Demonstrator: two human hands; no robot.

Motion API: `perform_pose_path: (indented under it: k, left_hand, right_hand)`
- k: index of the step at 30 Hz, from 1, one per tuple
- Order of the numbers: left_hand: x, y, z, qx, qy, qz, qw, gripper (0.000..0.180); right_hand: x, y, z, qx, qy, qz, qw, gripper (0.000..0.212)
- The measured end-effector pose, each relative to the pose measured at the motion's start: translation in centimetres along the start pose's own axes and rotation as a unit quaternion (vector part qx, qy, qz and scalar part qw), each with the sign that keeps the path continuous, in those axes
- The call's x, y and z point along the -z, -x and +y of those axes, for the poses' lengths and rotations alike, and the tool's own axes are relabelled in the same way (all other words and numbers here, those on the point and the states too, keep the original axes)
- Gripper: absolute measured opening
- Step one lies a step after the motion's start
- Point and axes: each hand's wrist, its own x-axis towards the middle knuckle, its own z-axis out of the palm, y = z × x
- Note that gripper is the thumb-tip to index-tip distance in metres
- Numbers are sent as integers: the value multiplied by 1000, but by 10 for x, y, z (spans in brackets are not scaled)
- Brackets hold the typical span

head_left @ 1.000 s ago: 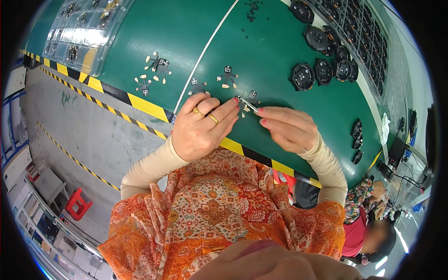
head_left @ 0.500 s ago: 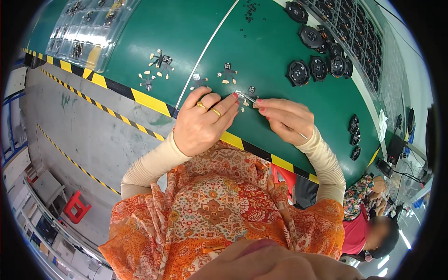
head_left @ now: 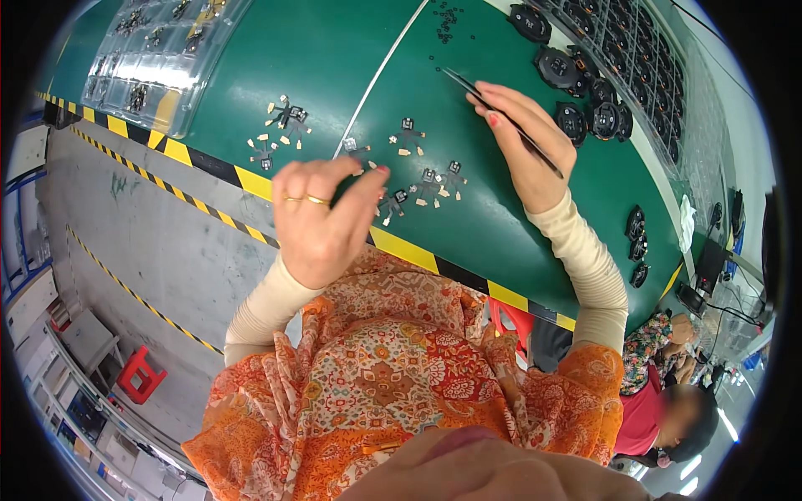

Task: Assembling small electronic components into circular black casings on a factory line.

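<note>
My right hand grips a pair of slim dark tweezers. Their tips point away from me and reach a tiny black square piece on the green table. My left hand hovers over the table's near side, thumb and index finger apart, nothing visible between them. Just right of its thumb lies a small black flex circuit with pale tabs. Similar flex circuits rest beside it, one beyond my left fingertips and another farther off.
Loose tiny black pieces are scattered at the far middle. Black round housings and a tray of them stand at right. A clear plastic tray occupies the far left. Striped tape marks the near edge. Another person sits at lower right.
My right hand has carried the tweezers away from the flex circuits to the far tiny pieces. My left hand has let go there and drawn back left, uncovering flex circuits.
</note>
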Motion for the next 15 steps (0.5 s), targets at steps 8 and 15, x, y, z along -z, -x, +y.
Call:
perform_pose_path:
  k: [8, 15]
  left_hand:
    - [-11, 6, -16, 24, -40, -26, 999, 30]
    - [-12, 3, -14, 34, -7, -33, 999, 29]
  right_hand:
    - [-6, -4, 5, 3, 44, -14, 999, 23]
    - [-6, 1, -8, 142, 7, -160, 977, 33]
